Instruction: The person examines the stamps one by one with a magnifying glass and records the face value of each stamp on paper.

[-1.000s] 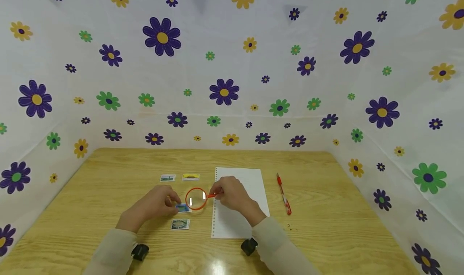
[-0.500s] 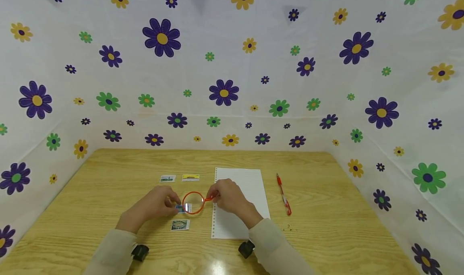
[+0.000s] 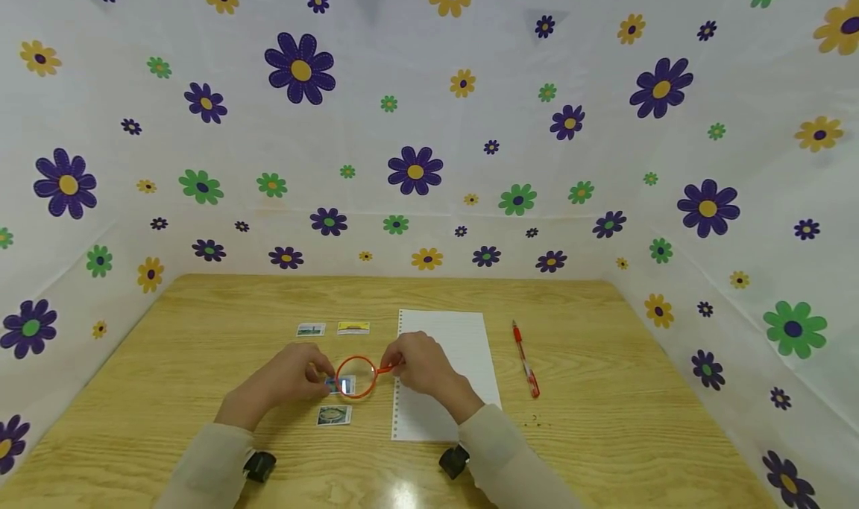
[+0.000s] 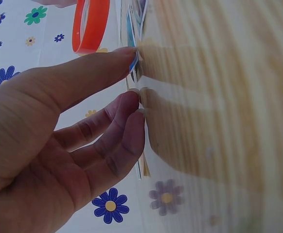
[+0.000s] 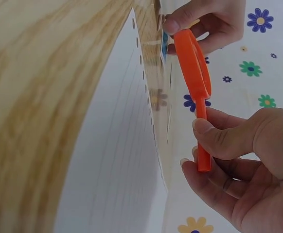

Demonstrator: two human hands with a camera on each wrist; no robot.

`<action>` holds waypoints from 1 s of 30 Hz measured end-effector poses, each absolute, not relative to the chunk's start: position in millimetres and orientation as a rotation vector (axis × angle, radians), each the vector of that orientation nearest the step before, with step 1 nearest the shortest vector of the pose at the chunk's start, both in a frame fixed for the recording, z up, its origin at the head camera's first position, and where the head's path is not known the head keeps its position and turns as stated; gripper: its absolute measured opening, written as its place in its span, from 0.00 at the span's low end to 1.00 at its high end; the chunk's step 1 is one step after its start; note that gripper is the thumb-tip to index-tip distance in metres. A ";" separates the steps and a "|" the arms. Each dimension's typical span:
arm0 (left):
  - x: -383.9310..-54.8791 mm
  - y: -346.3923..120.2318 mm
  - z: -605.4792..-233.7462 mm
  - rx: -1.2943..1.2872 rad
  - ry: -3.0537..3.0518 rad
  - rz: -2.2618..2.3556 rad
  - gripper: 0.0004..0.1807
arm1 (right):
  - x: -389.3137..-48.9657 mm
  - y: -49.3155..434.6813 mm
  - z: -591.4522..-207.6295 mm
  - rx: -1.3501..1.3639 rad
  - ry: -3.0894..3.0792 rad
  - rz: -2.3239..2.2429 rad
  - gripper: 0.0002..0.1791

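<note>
My right hand (image 3: 419,361) pinches the handle of a magnifying glass (image 3: 378,371) between thumb and fingers. Its round lens, framed in red-orange, is over a small blue postage stamp (image 3: 332,390) and covers most of it in the head view. The left hand (image 3: 298,372) is at the stamp's left edge, holding it with thumb and fingertips close to the table. In the left wrist view, the thumb lies on the stamp (image 4: 133,64) while the other fingers curl at the tabletop. From the right wrist view, the magnifying glass (image 5: 194,73) is seen edge-on, raised above the surface.
Further stamps lie around: a dark one (image 3: 334,416) nearer, a yellow one (image 3: 353,329) and a greenish one (image 3: 311,330) behind. A lined, punched sheet (image 3: 452,330) is under my right hand. A red pen (image 3: 526,360) lies right of it. Flowered cloth (image 3: 443,233) surrounds the wooden table (image 3: 590,390).
The right hand has brought the magnifying glass slightly left and nearer, so the lens now covers more of the blue stamp. My left hand has stayed in place.
</note>
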State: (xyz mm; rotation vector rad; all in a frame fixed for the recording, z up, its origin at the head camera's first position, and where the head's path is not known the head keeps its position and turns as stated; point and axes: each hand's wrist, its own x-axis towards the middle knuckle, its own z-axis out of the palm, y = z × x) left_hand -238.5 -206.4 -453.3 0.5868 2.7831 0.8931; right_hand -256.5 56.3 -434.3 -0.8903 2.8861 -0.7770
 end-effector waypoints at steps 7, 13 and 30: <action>-238.9 -207.1 -453.7 0.611 2.788 0.889 0.07 | -254.9 56.0 -437.9 -0.905 2.895 -0.787 0.13; -238.6 -206.8 -454.0 0.584 2.794 0.885 0.08 | -255.0 55.8 -438.2 -0.909 2.902 -0.792 0.14; -238.0 -207.7 -453.7 0.660 2.780 0.899 0.07 | -256.0 55.0 -444.1 -0.872 2.889 -0.800 0.12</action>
